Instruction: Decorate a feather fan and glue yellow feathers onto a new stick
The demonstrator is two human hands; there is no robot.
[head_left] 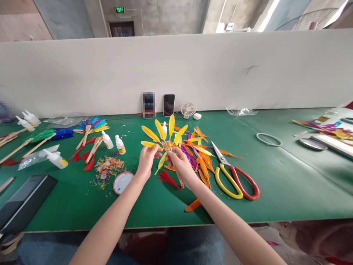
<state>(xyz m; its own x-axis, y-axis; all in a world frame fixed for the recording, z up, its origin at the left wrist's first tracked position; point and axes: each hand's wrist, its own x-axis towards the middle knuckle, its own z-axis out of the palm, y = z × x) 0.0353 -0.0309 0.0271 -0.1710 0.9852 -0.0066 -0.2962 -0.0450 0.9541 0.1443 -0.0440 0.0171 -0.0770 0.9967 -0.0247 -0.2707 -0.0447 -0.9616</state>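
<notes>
In the middle of the head view, several yellow feathers point(160, 129) spread out like a fan above my two hands. My left hand point(147, 161) pinches at the base of the feathers on the left side. Close beside it, my right hand point(180, 162) is closed around the lower part of the same feather fan; the exact grip is hidden by the fingers. A wooden handle shows below my right hand, with a red tassel point(168, 178) hanging toward the table. Behind and right of my right hand lies a pile of orange feathers point(205, 165), mixed with purple and yellow ones.
Large scissors point(231, 176) with yellow and red handles lie right of the feathers. To the left are glue bottles point(120, 144), a round lid point(123, 183), colourful scraps point(107, 169) and finished-looking feather fans point(92, 124). Phones point(169, 105) and a small fan point(189, 109) stand at the back.
</notes>
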